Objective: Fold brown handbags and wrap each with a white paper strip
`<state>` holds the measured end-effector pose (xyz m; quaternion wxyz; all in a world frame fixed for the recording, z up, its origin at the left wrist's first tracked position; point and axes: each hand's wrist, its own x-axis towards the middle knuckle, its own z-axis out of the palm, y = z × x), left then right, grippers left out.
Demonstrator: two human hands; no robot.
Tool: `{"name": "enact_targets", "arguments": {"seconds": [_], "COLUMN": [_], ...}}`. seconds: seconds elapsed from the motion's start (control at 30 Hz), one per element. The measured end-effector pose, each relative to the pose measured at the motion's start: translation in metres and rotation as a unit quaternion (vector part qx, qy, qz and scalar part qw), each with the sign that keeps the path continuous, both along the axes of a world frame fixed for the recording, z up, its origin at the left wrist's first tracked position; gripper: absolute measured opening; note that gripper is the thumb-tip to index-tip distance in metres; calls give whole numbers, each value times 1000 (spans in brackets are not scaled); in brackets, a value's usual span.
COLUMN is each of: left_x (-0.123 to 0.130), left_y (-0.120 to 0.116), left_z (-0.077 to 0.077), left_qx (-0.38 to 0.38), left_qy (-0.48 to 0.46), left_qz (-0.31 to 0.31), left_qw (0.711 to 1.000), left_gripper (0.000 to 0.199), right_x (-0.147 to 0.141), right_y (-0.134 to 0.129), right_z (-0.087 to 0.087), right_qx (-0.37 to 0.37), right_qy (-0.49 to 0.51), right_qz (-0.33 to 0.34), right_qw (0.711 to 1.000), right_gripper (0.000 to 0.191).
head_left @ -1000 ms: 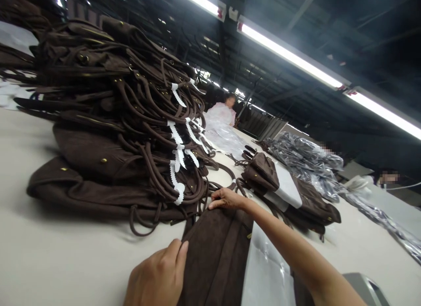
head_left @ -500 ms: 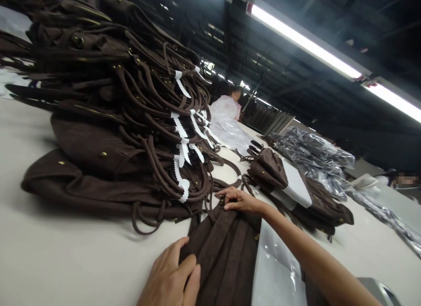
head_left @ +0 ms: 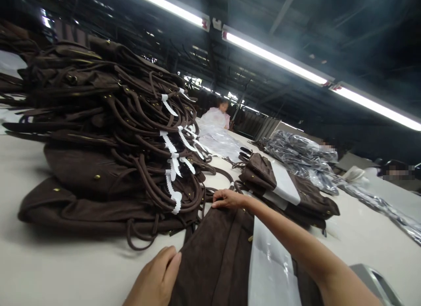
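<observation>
A dark brown suede-like bag [head_left: 210, 249] lies in front of me on the table. My left hand [head_left: 156, 273] is closed on its left edge, thumb on top and fingers partly hidden. At the bag's far top edge my right hand [head_left: 228, 198] pinches the fabric between thumb and curled fingers. A translucent white sheet [head_left: 268, 262] lies over the right part of the bag, beneath my right forearm. Just left of the bag rises a tall pile of similar brown bags [head_left: 108, 165], their looped handles wrapped with white paper strips [head_left: 168, 141].
Beyond my right arm lie more brown bags [head_left: 259, 176] with a white sheet [head_left: 284, 183]. Clear-wrapped items [head_left: 296, 152] are heaped farther back. A grey object [head_left: 371, 279] sits at the lower right on the pale table [head_left: 82, 271]. A person [head_left: 220, 113] is at the far end.
Both hands have shifted slightly left on the bag. The left fingers have closed onto its edge, and its folded front panel now looks flatter and smoother. The camera view has tilted up.
</observation>
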<state>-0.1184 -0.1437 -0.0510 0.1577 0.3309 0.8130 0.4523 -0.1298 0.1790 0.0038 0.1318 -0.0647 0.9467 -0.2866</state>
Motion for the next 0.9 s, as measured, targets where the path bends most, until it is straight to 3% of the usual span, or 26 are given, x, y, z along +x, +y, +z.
{"name": "enact_targets", "arguments": {"seconds": [0.13, 0.23, 0.33, 0.4, 0.47, 0.57, 0.63, 0.7, 0.9], "left_x": [3, 4, 3, 1, -2, -5, -5, -2, 15], "left_y": [0, -3, 0, 8, 21, 36, 39, 38, 31], "left_z": [-3, -5, -9, -15, -20, -25, -24, -20, -1], "left_qx": [-59, -112, -132, -117, -66, -20, -59, -115, -178], "left_qy": [84, 151, 253, 375, 501, 591, 577, 538, 458], "left_qz": [47, 72, 53, 54, 42, -69, -136, -159, -162], "left_qw": [994, 980, 957, 918, 862, 803, 803, 820, 856], "left_gripper": [30, 33, 34, 36, 47, 63, 68, 70, 57], "right_x": [10, 11, 10, 11, 13, 17, 20, 24, 44], "right_y": [-3, -9, -17, -24, -34, -53, -67, -80, -120], "right_z": [-19, -34, -39, -38, -34, -28, -25, -24, -41], "right_qx": [-11, 73, 154, 190, 262, 370, 386, 379, 315], "right_qy": [42, 95, 128, 152, 188, 210, 190, 166, 76], "right_qz": [-64, -87, -100, -111, -132, -163, -176, -197, -256], "right_qw": [997, 989, 975, 963, 937, 890, 886, 889, 911], "right_gripper": [39, 38, 37, 37, 40, 34, 22, 18, 54]}}
